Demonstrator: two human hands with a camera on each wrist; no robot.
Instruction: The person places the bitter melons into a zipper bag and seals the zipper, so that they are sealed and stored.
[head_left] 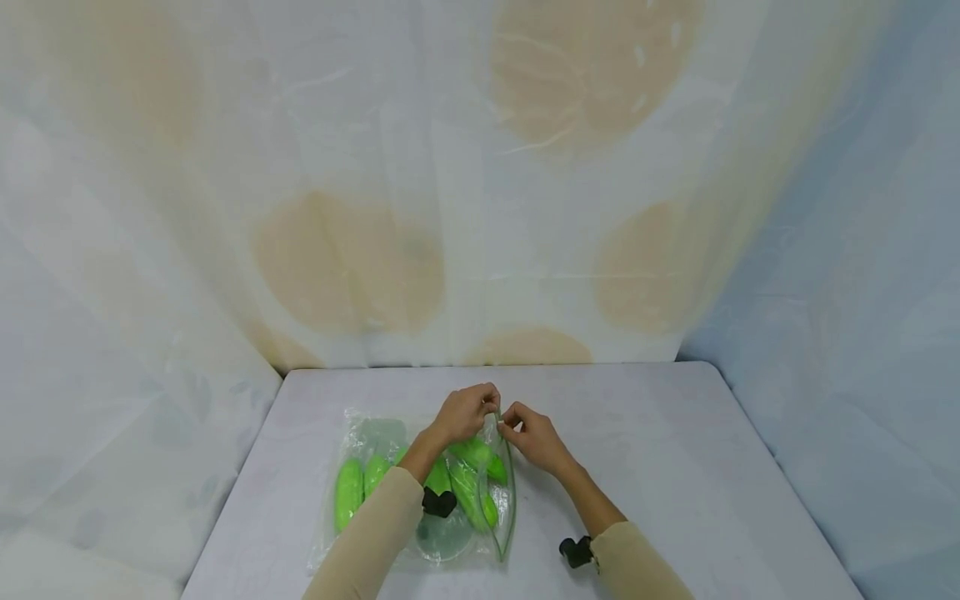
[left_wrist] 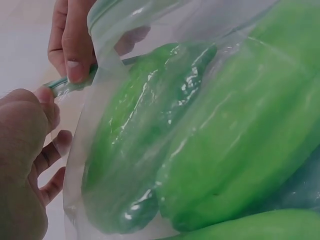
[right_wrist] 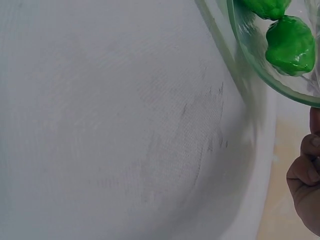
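Note:
A clear zip bag (head_left: 442, 542) with a green zip strip along its right-hand mouth lies on the table. Inside it are several long, bright green vegetables (head_left: 348, 493), plump and glossy in the left wrist view. At the far corner of the mouth my left hand (head_left: 467, 412) pinches the end of the strip between thumb and forefinger, its other fingers loosely bent. My right hand (head_left: 538, 439) pinches the same strip close beside it, thumb (left_wrist: 76, 70) on the zip. Nearer me, the two edges of the mouth (head_left: 513, 492) stand apart.
A white-covered table (head_left: 660, 467) carries the bag left of its middle. Patterned plastic sheeting (head_left: 450, 208) hangs behind and at both sides. Black camera mounts (head_left: 439, 502) sit on both wrists, the left one over the bag.

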